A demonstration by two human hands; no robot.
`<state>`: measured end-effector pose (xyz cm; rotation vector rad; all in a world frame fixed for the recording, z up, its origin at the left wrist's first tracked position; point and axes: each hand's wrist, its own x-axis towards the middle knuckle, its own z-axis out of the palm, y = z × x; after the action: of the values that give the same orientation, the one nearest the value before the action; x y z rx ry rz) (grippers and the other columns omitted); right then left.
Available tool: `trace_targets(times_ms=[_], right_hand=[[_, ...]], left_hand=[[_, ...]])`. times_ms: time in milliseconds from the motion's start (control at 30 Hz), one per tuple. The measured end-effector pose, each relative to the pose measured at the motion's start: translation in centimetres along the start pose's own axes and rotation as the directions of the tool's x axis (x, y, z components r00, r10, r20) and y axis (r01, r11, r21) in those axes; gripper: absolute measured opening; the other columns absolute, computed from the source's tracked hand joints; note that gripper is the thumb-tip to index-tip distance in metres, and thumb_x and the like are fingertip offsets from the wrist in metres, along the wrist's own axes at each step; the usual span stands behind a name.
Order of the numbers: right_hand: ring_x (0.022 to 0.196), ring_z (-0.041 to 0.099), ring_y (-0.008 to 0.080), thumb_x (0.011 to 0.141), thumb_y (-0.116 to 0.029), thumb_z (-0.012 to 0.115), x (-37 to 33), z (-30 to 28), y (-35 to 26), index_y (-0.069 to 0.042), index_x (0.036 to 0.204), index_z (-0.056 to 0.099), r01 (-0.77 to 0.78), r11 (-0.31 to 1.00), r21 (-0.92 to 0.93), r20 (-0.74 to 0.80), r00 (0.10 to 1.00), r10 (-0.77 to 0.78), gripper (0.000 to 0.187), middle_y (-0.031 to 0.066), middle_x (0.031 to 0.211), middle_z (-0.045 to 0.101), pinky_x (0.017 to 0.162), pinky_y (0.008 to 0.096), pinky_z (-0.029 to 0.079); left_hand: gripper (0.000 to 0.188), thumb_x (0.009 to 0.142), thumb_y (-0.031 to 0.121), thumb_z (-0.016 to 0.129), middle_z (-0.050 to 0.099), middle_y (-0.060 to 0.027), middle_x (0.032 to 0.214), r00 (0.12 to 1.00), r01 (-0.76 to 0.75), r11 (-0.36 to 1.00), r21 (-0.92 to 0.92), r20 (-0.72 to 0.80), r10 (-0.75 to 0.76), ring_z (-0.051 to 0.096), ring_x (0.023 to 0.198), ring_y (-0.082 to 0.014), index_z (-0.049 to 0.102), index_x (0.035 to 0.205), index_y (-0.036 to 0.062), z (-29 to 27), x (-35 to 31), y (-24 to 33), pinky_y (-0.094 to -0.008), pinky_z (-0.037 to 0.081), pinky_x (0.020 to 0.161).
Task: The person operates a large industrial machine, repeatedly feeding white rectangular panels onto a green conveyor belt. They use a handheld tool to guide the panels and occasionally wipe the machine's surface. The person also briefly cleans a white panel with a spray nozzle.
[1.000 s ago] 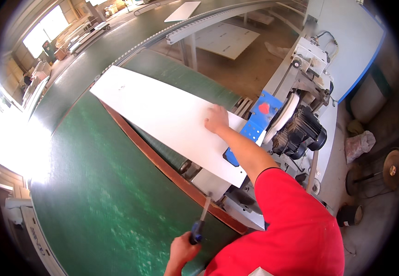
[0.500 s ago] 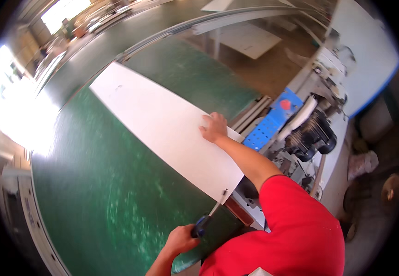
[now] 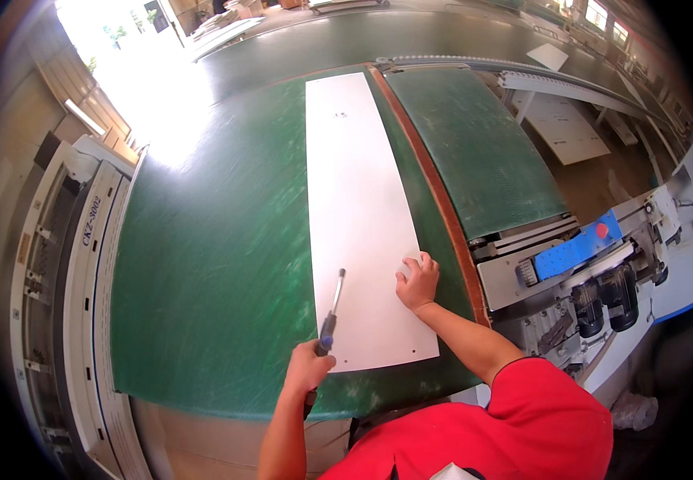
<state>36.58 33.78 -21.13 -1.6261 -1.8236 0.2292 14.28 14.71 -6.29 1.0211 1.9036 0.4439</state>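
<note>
Two bare hands are working over one long white panel [image 3: 362, 208], which is lying lengthwise on one big green table [image 3: 210, 280], near end toward the person, far end reaching close to the table's far side. The left hand [image 3: 309, 368] is grasping one hand tool [image 3: 328, 330], dark and blue at the handle; its one thin silver tube is pointing far and slightly right, over the panel's near left part. Whether the tip is touching, I'm not able to tell. The right hand [image 3: 419, 280], fingers bent, is resting on the panel's right edge, toward the near end; whether it is gripping or only pressing, I can't tell. Two small dark holes are showing at the panel's near end, one left, one right, plus two tiny marks near the far end.

One brown strip [image 3: 435, 192] is running near to far, right of the panel. Beyond it, one smaller green surface [image 3: 466, 144] is sitting on the right. Nearer on the right, one blue plate [image 3: 574, 250] is carrying one red knob [image 3: 601, 230], and two black motors [image 3: 605, 302] are standing side by side just near of it.
</note>
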Motion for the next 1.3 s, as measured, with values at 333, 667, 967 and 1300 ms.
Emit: trace_targets(times_ms=[333, 667, 967, 1300], right_hand=[[0.093, 0.062, 0.0188, 0.082, -0.008, 0.063, -0.7, 8.6, -17.6, -0.003, 0.115, 0.067, -0.411, 0.509, 0.756, 0.595, 0.756, -0.273, 0.034, 0.0093, 0.103, 0.068, 0.081, 0.0323, 0.051], [0.115, 0.057, 0.033, 0.077, -0.011, 0.063, -12.7, -2.0, -7.7, -0.008, 0.105, 0.07, 0.198, 0.839, 0.507, 0.353, 0.84, -0.412, 0.029, 0.0123, 0.124, 0.063, 0.101, 0.0408, 0.045], [0.121, 0.052, 0.0349, 0.073, -0.006, 0.065, -17.8, -9.6, -1.9, -0.006, 0.106, 0.068, 0.148, 0.949, 0.277, 0.241, 0.946, -0.218, 0.033, 0.0152, 0.131, 0.057, 0.102, 0.0415, 0.044], [0.126, 0.049, 0.0347, 0.074, -0.01, 0.068, -20.9, -12.0, -1.8, -0.008, 0.109, 0.069, 0.065, 0.952, 0.3, 0.286, 0.945, -0.155, 0.035, 0.0147, 0.136, 0.054, 0.106, 0.0425, 0.041]], left_hand=[[0.023, 0.069, 0.015, 0.063, 0.059, -0.0113, 0.066, 0.978, -0.048, 0.99, -0.135, -0.208, 0.019, 0.056, 0.061, -0.0206, 0.06, 0.085, -0.0002, -0.1, -5.9, -6.6, -0.0354, 0.046, 0.06], [0.007, 0.065, 0.001, 0.059, 0.052, -0.0059, 0.051, 0.947, 0.027, 0.836, -0.549, -0.255, -0.198, 0.05, 0.041, -0.0165, 0.056, 0.071, -0.0006, -3.7, -9.1, -16.3, -0.0306, 0.038, 0.04], [0.028, 0.069, 0.02, 0.064, 0.063, -0.0145, 0.072, 0.997, -0.038, 0.975, -0.218, -0.068, 0.024, 0.061, 0.068, -0.027, 0.062, 0.089, 0.0002, 1.3, -5.3, -13.0, -0.0396, 0.048, 0.065], [0.035, 0.069, 0.022, 0.068, 0.067, -0.0179, 0.083, 0.945, -0.146, 0.989, 0.006, 0.296, 0.138, 0.065, 0.079, -0.0297, 0.066, 0.096, 0.0004, 5.4, -9.1, -11.1, -0.0383, 0.049, 0.073]])
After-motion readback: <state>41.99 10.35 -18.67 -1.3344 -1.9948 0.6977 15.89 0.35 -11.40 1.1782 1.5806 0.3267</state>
